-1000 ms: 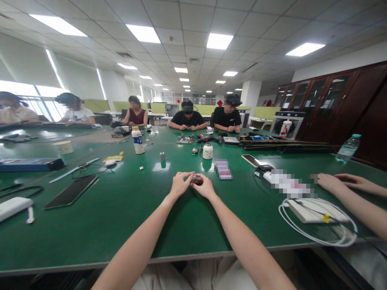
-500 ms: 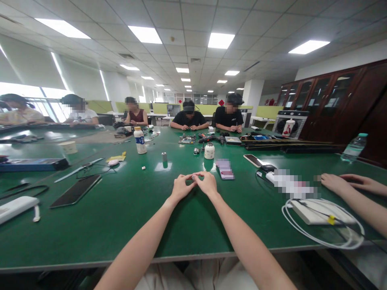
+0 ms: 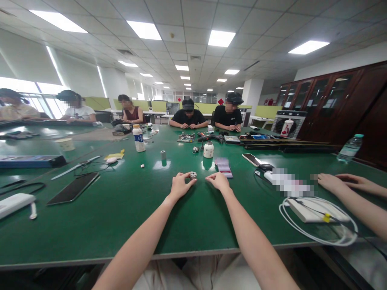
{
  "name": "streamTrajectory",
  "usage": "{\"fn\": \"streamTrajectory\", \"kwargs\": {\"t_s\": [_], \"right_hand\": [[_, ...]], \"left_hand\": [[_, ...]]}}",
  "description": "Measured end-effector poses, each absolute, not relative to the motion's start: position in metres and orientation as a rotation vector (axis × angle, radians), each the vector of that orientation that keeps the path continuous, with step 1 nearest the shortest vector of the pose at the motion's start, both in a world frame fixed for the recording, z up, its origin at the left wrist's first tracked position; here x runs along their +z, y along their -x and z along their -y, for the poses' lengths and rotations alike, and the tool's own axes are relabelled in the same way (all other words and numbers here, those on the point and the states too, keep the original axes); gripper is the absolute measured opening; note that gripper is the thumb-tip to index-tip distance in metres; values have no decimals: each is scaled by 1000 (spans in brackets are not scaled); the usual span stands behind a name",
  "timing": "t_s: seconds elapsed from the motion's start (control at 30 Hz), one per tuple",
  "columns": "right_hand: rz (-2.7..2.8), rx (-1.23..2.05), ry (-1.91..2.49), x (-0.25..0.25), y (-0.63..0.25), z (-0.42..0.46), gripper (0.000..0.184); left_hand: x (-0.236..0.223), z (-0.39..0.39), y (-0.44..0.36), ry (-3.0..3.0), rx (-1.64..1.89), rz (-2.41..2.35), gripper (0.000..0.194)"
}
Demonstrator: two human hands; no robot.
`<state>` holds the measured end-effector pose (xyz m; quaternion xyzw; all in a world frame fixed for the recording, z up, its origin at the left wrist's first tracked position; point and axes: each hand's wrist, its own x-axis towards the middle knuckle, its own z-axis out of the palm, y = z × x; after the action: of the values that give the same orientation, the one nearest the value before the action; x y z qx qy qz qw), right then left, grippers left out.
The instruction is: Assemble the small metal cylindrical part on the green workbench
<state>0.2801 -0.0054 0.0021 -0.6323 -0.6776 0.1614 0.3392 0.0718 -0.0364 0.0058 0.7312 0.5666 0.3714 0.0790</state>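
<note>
Between the thumb and fingers of my left hand (image 3: 180, 186) is a small silvery cylindrical part (image 3: 192, 175), its round top with a dark ring facing up. My right hand (image 3: 219, 182) is a short way to the right, thumb and fingertips pinched together. Whatever those right fingertips hold, if anything, is too small to make out. Beyond my left hand a grey metal cylinder (image 3: 163, 154) stands upright on the green table (image 3: 127, 225). Just past my right hand lies a pink and purple booklet (image 3: 224, 172), and behind it is a white jar (image 3: 208, 150).
To the left lie a dark tablet-like slab (image 3: 74, 188) and a white power bank (image 3: 15, 205). A bottle (image 3: 138, 139) stands farther back. On the right are a phone (image 3: 252, 159), a white box with coiled cables (image 3: 317, 210) and a neighbour's hands (image 3: 332, 182). Several people sit opposite.
My right hand has drawn away to the right from my left hand. The small cylinder's top, mostly covered by fingers before, now shows in my left hand. The view has shifted slightly.
</note>
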Motion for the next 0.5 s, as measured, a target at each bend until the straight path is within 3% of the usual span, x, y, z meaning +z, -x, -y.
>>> {"fn": "streamTrajectory", "kwargs": {"t_s": [0.33,0.5], "right_hand": [[1751,468,1582,1,-287,6,22],[1685,499,1494,1,-274,9,17]], "left_hand": [[3,34,-72,-2110,1181,-1739,48],[-1,31,-70,-2090,1198,-1694,43]]}}
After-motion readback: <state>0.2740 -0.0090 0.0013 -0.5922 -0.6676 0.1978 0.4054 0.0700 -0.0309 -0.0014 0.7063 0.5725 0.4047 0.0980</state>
